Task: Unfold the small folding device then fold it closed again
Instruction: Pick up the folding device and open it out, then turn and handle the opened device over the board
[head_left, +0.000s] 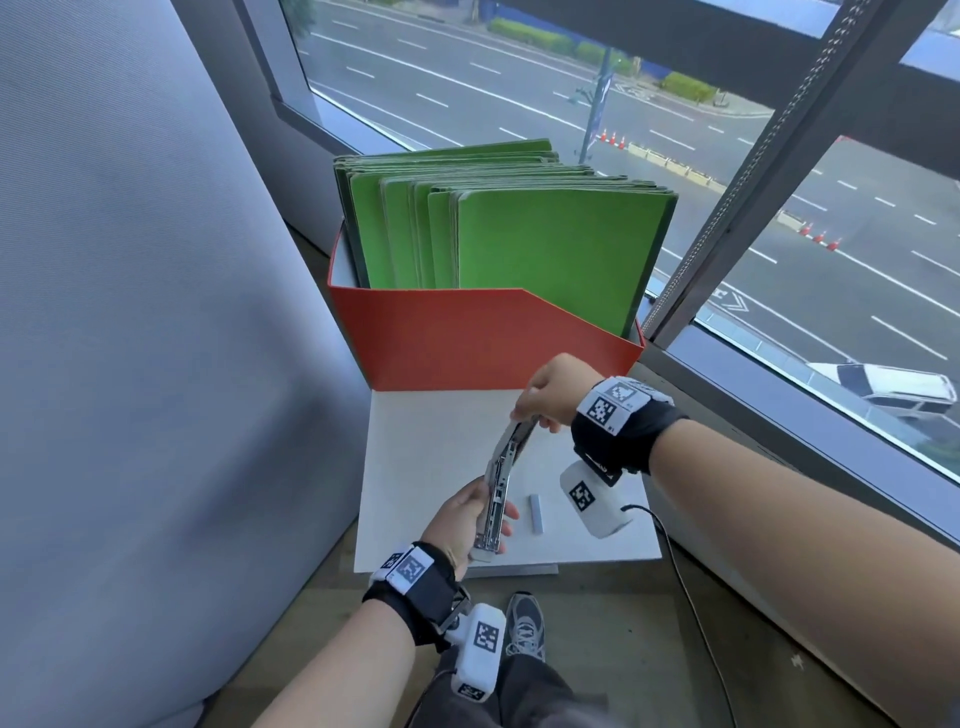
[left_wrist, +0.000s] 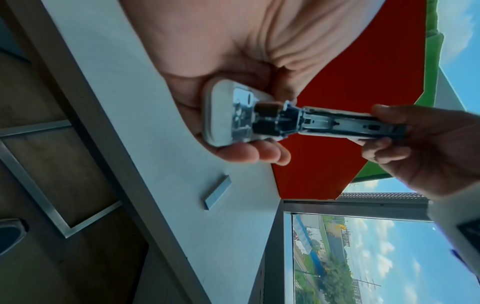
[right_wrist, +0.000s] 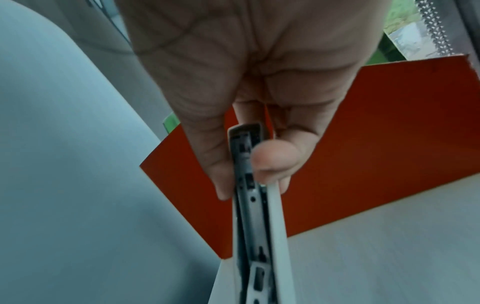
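Note:
The folding device is a small white stapler (head_left: 500, 475) with a metal inner rail, swung wide open and held in the air above a white board (head_left: 431, 447). My left hand (head_left: 460, 522) grips its white base (left_wrist: 223, 115) at the near end. My right hand (head_left: 540, 402) pinches the tip of the upper arm (right_wrist: 253, 205) at the far end, thumb on one side and fingers on the other. In the left wrist view the hinge and spring (left_wrist: 270, 119) show between the two halves. The right wrist view looks down the arm's open channel.
A strip of staples (head_left: 536, 513) lies on the board right of the stapler. An orange box (head_left: 467, 338) of green folders (head_left: 545, 249) stands behind it. A grey curved wall (head_left: 130, 312) rises on the left, and windows (head_left: 831, 260) are behind and to the right. A cable (head_left: 691, 587) trails over the floor.

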